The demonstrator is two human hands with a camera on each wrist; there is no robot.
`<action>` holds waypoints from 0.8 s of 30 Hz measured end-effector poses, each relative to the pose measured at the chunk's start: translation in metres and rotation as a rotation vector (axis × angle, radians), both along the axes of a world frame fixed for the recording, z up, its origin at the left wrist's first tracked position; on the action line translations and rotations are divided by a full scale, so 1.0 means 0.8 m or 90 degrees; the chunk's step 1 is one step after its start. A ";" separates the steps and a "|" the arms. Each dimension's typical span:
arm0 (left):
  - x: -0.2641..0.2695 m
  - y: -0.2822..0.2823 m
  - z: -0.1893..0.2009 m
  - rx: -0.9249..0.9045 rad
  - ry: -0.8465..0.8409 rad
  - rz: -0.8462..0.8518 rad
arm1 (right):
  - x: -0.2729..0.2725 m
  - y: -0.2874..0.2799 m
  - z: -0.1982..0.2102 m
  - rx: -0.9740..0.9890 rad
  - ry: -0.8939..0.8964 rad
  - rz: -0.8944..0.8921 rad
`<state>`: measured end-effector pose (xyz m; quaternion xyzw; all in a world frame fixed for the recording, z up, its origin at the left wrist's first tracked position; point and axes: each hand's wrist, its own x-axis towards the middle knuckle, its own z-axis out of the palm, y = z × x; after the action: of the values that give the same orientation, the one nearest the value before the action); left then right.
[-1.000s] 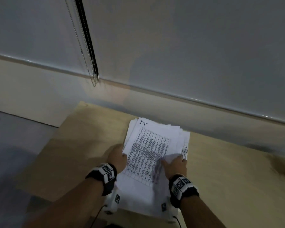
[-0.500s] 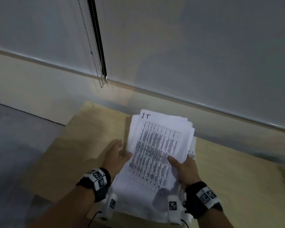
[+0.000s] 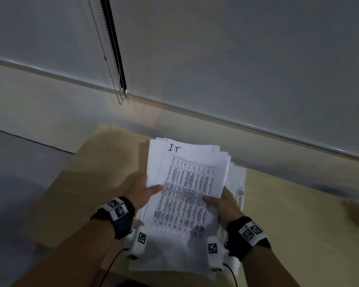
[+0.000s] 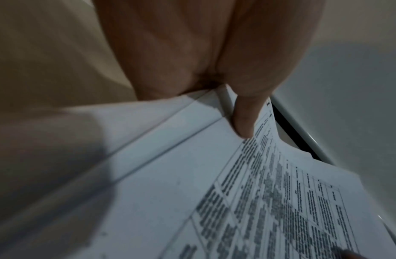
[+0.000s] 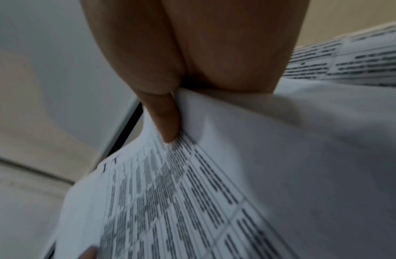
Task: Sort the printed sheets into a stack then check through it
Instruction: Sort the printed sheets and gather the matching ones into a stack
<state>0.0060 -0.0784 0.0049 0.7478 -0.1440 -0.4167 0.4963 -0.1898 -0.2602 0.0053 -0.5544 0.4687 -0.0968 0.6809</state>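
A loose stack of printed sheets [image 3: 187, 183] with a table of text and "I.T" handwritten at the top is lifted off the wooden table [image 3: 288, 224], its far end raised. My left hand [image 3: 143, 191] grips its left edge, thumb on the top sheet. My right hand [image 3: 222, 201] grips the right edge the same way. In the left wrist view the thumb [image 4: 245, 119] presses on the printed sheets [image 4: 236, 192]. The right wrist view shows my thumb [image 5: 168, 121] on the top page of the sheets [image 5: 214, 192]. A few more sheets [image 3: 239, 189] lie beneath on the right.
The table stands against a pale wall [image 3: 50, 117] under a lowered grey roller blind [image 3: 236, 59]. A bead chain [image 3: 112, 75] hangs down by the blind's dark edge. Grey floor [image 3: 19, 172] shows to the left of the table.
The stack lay flat under both hands a second ago. Both hands have since closed on its side edges and raised it, tilting the far end up.
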 end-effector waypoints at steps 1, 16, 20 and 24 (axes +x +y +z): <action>0.001 0.000 -0.002 0.007 -0.004 0.007 | 0.003 0.002 -0.001 -0.027 0.014 -0.002; 0.072 0.096 0.002 0.059 -0.149 0.179 | 0.007 0.039 -0.045 -0.335 0.591 0.013; 0.074 0.104 0.006 0.026 -0.131 0.207 | 0.000 0.017 -0.041 -0.384 0.539 0.054; 0.071 0.116 0.004 -0.010 -0.085 0.219 | -0.004 0.011 -0.033 -0.381 0.548 0.013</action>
<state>0.0625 0.0146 0.0080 0.7833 -0.0502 -0.2742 0.5556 -0.1927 -0.2517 -0.0212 -0.7189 0.6523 0.0167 0.2394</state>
